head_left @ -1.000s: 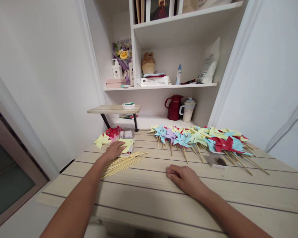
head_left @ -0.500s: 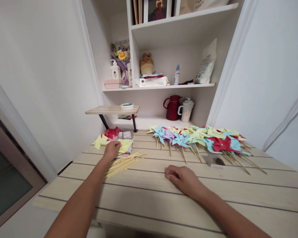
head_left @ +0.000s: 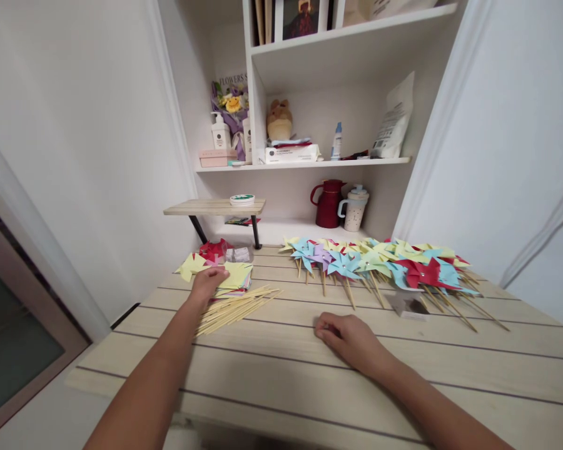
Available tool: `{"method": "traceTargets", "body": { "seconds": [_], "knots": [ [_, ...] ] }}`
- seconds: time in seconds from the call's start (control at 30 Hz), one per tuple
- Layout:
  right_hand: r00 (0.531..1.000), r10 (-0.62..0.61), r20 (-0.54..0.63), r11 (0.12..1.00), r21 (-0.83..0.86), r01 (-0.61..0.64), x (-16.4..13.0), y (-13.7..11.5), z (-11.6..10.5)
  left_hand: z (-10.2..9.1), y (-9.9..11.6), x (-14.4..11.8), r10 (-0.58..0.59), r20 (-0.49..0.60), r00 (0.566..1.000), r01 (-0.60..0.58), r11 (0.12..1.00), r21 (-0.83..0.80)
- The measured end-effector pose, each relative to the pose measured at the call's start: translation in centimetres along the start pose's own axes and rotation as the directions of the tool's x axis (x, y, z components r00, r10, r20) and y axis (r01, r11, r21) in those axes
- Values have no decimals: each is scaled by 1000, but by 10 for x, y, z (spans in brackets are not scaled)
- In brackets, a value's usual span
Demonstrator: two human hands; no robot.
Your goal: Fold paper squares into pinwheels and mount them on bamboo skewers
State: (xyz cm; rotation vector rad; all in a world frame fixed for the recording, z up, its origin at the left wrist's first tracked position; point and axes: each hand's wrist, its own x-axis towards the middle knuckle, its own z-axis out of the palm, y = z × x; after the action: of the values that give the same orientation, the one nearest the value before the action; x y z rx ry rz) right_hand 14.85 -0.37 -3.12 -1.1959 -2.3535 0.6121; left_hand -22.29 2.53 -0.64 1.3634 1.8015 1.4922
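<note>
My left hand (head_left: 209,280) is at a small stack of coloured paper on the left, its fingers pinched at the top yellow paper sheet (head_left: 238,275). A yellow cut paper piece (head_left: 191,267) lies just beyond that hand. In front of the stack, many thin wooden sticks (head_left: 237,310) are spread in a loose bundle. My right hand (head_left: 340,334) rests on the table with its fingers curled in, and nothing shows in it. Finished paper pinwheels (head_left: 344,265) on sticks lie in a pile at the right, beyond this hand.
A clear box (head_left: 410,306) stands by the pinwheels. Another clear box (head_left: 239,254) and red paper (head_left: 214,251) lie behind the stack, near a small raised shelf (head_left: 201,207). A red jug (head_left: 329,205) and a cup (head_left: 355,209) stand at the back.
My left hand has shifted slightly left over the paper stack, and the top yellow sheet now lies flatter. The right hand keeps its place. The view has moved a little.
</note>
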Motion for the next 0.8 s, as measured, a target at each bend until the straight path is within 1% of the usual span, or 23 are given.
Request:
{"method": "traceTargets", "body": {
  "seconds": [0.1,0.2,0.33,0.4,0.47,0.57,0.8],
  "knots": [
    [1000,-2,-1,1000,5,2,0,-1,0,1,0,-1,-26,27,999,26,1000,-8],
    [1000,-5,2,1000,5,5,0,0,-1,-2,5,-3,-26,75,997,26,1000,3],
    [1000,-4,10,1000,-10,5,0,0,0,-18,15,-9,-2,205,979,-1,1000,14],
    [1000,-5,11,1000,-12,5,0,1,0,-27,19,-10,16,284,959,-36,997,67],
    [1000,-2,10,1000,-9,2,0,1,0,-34,19,-11,23,328,944,-70,989,134],
    [1000,5,7,1000,-12,-5,-1,0,0,-38,14,-11,22,330,944,-88,979,184],
    [1000,9,21,1000,-22,-9,-1,-2,-3,-35,0,-9,35,282,959,-95,975,202]
  ]
}}
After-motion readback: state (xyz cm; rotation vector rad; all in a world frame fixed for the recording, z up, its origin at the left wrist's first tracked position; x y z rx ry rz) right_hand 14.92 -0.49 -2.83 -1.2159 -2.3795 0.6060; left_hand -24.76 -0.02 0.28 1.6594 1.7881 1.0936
